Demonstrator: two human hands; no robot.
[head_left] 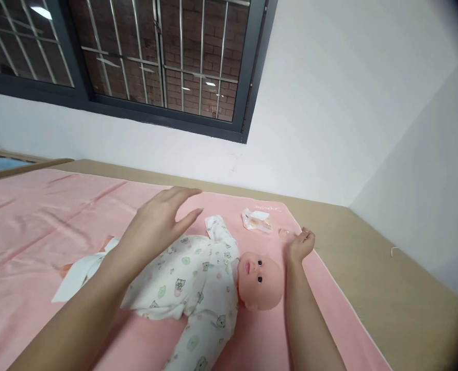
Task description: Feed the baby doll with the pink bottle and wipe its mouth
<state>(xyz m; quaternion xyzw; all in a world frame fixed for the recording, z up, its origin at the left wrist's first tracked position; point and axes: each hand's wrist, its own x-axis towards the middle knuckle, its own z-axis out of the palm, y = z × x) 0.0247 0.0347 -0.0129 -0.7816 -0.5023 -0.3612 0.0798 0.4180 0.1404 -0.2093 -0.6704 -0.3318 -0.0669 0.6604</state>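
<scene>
A baby doll lies on its back on a pink cloth, head to the right. It wears a white top with small green and pink animal prints. Over the doll's body hovers my left hand, open, thumb apart from the fingers, holding nothing. My right hand rests just beyond the doll's head by the cloth's right edge, its fingers curled closed; whether anything is inside them is hidden. Right beside it is a small clear plastic piece. White material lies around the doll's lower body.
A crumpled clear wrapper with a white label lies near the cloth's far corner. Bare wooden surface borders the cloth on the right. A white wall and a barred window rise behind.
</scene>
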